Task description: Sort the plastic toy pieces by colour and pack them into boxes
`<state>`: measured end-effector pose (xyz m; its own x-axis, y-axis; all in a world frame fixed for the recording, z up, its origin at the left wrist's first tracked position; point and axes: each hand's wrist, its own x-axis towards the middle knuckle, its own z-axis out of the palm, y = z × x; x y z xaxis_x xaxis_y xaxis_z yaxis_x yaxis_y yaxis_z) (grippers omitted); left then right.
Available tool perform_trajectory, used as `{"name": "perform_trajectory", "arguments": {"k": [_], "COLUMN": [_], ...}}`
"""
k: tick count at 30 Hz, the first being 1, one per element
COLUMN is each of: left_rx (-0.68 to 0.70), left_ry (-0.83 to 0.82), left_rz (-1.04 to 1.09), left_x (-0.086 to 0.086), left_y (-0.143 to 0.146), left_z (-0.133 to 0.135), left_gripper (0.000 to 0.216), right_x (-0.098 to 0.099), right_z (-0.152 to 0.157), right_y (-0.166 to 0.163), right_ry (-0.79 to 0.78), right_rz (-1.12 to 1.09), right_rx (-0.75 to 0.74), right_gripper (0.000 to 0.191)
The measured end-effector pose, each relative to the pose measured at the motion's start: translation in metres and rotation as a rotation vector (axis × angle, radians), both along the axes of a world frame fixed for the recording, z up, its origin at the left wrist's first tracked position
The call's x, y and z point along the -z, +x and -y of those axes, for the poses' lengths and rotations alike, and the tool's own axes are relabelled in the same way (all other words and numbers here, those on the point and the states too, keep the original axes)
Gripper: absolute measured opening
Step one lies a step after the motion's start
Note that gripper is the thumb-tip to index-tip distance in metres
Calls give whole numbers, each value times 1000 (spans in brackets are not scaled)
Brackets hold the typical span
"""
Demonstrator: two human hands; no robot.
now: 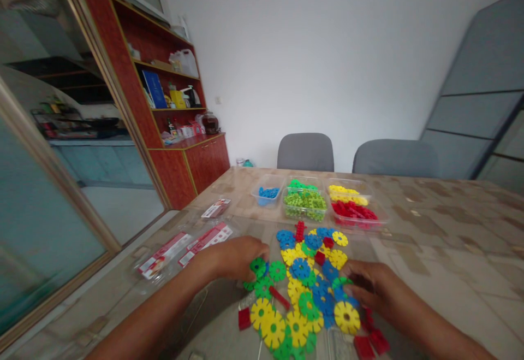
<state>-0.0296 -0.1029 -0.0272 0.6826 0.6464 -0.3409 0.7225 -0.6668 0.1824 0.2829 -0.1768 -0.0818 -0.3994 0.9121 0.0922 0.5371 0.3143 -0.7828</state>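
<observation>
A loose pile of notched plastic discs lies on the table, with yellow discs (271,331), blue discs (301,268) and green discs (277,271) overlapping. At the pile's left side my left hand (241,259) has its fingers curled round the edge of a dark green notched disc (257,266). My right hand (368,282) reaches in from the right, its thumb and fingers closing at the edge of a green notched disc (340,282) above some blue ones. Among the discs are a red bar (279,297) and red blocks (244,318). My fingertips are partly hidden on both sides.
Behind the pile stand clear tubs: one with blue pieces (268,193), one with light green pieces (305,204), one with red pieces (354,213) and yellow pieces (347,195). Clear packaging with red labels (207,244) lies left. Two grey chairs (305,152) stand beyond the table.
</observation>
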Motion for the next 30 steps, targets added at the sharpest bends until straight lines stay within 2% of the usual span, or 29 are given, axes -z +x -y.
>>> {"name": "perform_trajectory", "arguments": {"k": [2, 5, 8, 11, 14, 17, 19, 22, 27, 30], "left_rx": [-11, -7, 18, -35, -110, -124, -115, -100, -77, -57], "left_ry": [13, 30, 26, 28, 35, 30, 29, 39, 35, 36], "left_rz": [-28, -49, -28, 42, 77, 85, 90, 108, 118, 145], "left_x": [-5, -8, -4, 4, 10, 14, 15, 18, 20, 15], "left_y": [2, 1, -6, -15, -21, -21, -19, -18, -21, -22], "left_z": [1, 5, 14, 24, 32, 34, 33, 33, 35, 35], "left_gripper": [36, 34, 27, 33, 46, 55, 53, 45, 42, 37], "right_x": [3, 10, 10, 2, -10, -18, -21, -22, -22, -22], "right_z": [-1, -4, -6, -8, -7, -3, 0, 5, 7, 7], "right_y": [0, 1, 4, 6, 1, -14, -28, -45, -52, -51], "right_ry": [-2, -96, -170, -127, -91, -43, -1, 17, -80, -95], "right_rz": [-22, -135, -210, -203, -135, -3, 86, 180, 303, 312], "right_rx": [18, 19, 23, 72, 41, -95, -172, -210, -225, -207], "right_gripper": [21, 26, 32, 34, 28, 15, 10, 14, 42, 42]}}
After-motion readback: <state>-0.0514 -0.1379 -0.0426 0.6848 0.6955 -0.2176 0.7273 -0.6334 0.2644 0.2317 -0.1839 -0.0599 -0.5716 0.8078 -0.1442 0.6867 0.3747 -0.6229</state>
